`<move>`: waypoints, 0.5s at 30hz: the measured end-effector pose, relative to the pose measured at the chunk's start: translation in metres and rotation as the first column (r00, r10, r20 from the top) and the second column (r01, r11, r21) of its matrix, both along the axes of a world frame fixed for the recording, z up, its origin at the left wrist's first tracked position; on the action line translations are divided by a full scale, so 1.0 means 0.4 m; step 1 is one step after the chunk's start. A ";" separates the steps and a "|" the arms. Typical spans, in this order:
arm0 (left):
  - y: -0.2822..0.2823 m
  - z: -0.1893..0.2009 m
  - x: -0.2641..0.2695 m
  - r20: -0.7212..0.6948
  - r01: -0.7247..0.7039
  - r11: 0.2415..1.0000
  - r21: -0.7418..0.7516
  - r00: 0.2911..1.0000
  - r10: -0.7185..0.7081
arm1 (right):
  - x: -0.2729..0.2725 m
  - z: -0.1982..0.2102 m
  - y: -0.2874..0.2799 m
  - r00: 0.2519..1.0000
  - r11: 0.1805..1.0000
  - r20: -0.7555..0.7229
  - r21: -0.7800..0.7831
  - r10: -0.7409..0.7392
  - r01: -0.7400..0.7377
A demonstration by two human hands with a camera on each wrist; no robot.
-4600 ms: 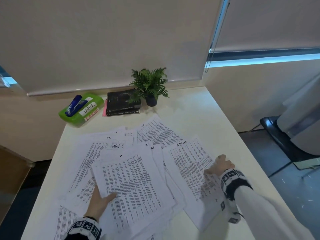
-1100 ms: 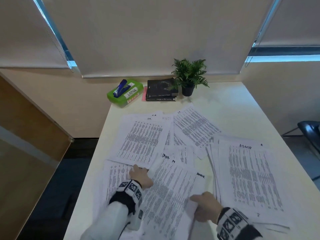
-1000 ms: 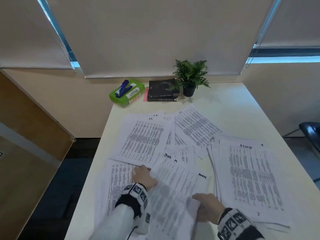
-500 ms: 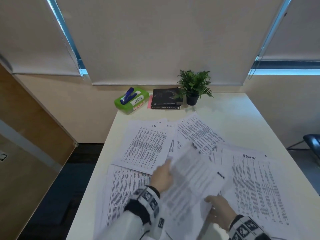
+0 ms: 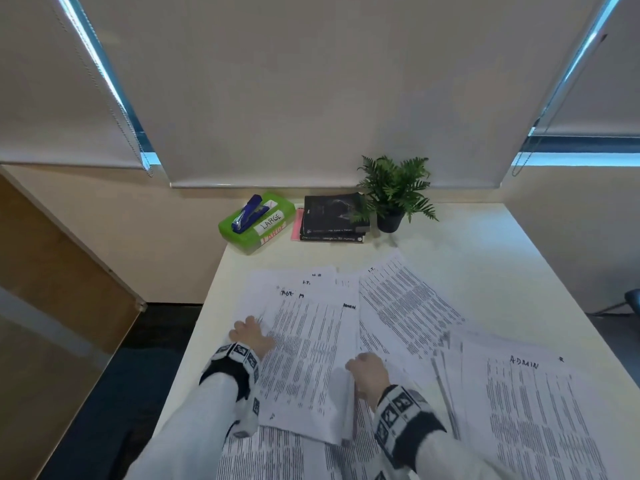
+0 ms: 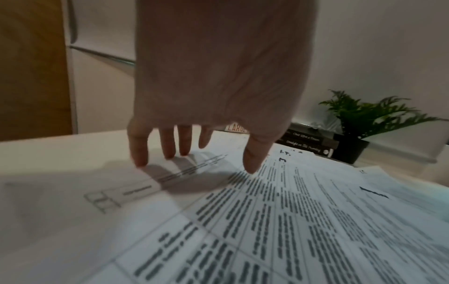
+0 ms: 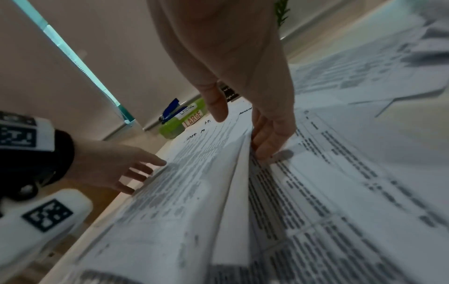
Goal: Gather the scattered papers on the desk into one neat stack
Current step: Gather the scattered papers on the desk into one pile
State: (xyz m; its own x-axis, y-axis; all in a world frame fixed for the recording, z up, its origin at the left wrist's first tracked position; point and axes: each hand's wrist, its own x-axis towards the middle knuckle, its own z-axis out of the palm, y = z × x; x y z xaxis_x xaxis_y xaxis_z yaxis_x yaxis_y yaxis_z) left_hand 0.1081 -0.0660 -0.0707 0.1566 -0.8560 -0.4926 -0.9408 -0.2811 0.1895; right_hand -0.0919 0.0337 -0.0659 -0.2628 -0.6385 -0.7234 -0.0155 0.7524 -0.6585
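Observation:
Printed sheets lie scattered over the white desk [image 5: 478, 247]. My right hand [image 5: 367, 374] pinches the right edge of a bundle of sheets [image 5: 311, 355], thumb on top and fingers underneath, as the right wrist view shows it [image 7: 252, 126]. The bundle [image 7: 194, 182] lies low over the sheets at the left. My left hand [image 5: 251, 336] touches the bundle's left edge with straight, spread fingers [image 6: 184, 142]. A stack headed ADMIN [image 5: 530, 417] sits at the right. More sheets [image 5: 408, 299] fan out behind, and others [image 5: 277, 455] lie under my forearms.
At the back stand a green box [image 5: 273, 230] with a blue stapler [image 5: 250, 213] on top, two black books [image 5: 332, 220] and a small potted fern [image 5: 394, 192]. The desk's left edge drops off beside my left hand. A wooden panel [image 5: 52, 306] stands at left.
My right hand lifted the bundle from the front middle and carried it left and away onto the left sheets. My left hand moved from the lower sheets to the bundle's left edge.

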 end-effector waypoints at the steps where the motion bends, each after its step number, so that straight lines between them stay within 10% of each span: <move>1: -0.011 -0.015 0.006 0.004 -0.026 1.000 -0.011 1.000 0.026 | 0.004 -0.004 -0.014 1.000 1.000 -0.018 0.000 -0.014 0.014; 9: -0.047 -0.028 0.039 -0.418 -0.207 0.974 0.093 0.879 0.227 | 0.048 -0.028 -0.084 0.981 0.997 0.180 0.029 -0.071 0.067; 15: 0.058 0.031 -0.035 -0.510 0.057 0.984 -0.170 0.849 -0.138 | 0.050 -0.037 -0.060 0.992 0.995 0.076 -0.022 -0.097 0.099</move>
State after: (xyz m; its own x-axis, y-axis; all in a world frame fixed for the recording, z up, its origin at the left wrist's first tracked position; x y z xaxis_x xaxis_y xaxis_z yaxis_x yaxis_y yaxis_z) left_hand 0.0942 -0.0429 -0.0584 -0.1749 -0.9205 -0.3495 -0.7153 -0.1251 0.6875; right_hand -0.0719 0.0097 -0.0806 -0.2710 -0.6313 -0.7267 0.1072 0.7304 -0.6745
